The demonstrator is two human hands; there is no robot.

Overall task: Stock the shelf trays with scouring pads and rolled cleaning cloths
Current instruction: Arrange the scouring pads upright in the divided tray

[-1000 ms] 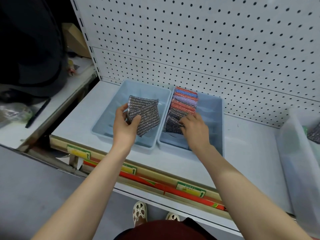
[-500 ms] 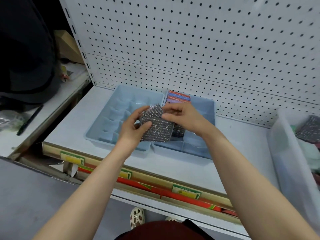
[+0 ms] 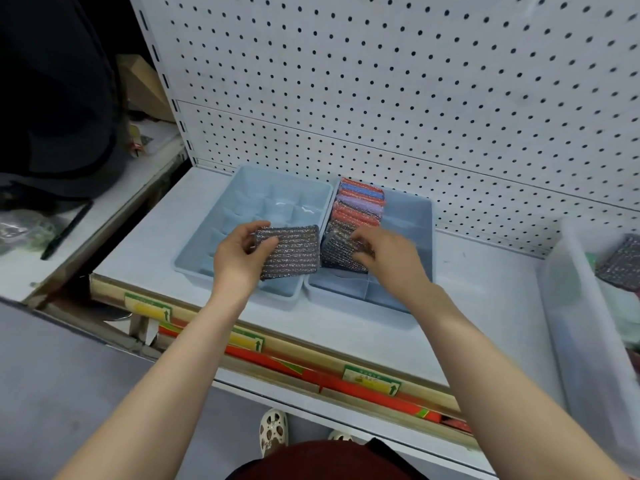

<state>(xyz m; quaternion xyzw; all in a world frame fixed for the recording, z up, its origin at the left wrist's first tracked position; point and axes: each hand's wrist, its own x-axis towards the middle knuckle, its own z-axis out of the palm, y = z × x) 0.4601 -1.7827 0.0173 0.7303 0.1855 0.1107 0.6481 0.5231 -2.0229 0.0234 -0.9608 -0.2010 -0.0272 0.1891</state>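
Two pale blue trays sit side by side on the white shelf. The left tray (image 3: pixel 221 216) holds no pads. My left hand (image 3: pixel 242 258) grips a grey glittery scouring pad (image 3: pixel 294 252) over that tray's front right corner. In the right tray (image 3: pixel 412 230), a row of pads (image 3: pixel 360 209) in red, blue, purple and grey stands on edge along its left side. My right hand (image 3: pixel 384 251) pinches a grey pad (image 3: pixel 337 251) at the front end of that row; the hand is motion-blurred.
A white pegboard (image 3: pixel 415 98) backs the shelf. A clear plastic bin (image 3: pixel 588 306) at the right holds more grey pads (image 3: pixel 623 265). Price labels run along the shelf's front rail (image 3: pixel 370 379). A cluttered counter (image 3: pixel 69 237) lies to the left.
My right hand took a grey pad from the stack in my left hand and carried it to the front of the row in the right tray. My left hand has stayed over the left tray.
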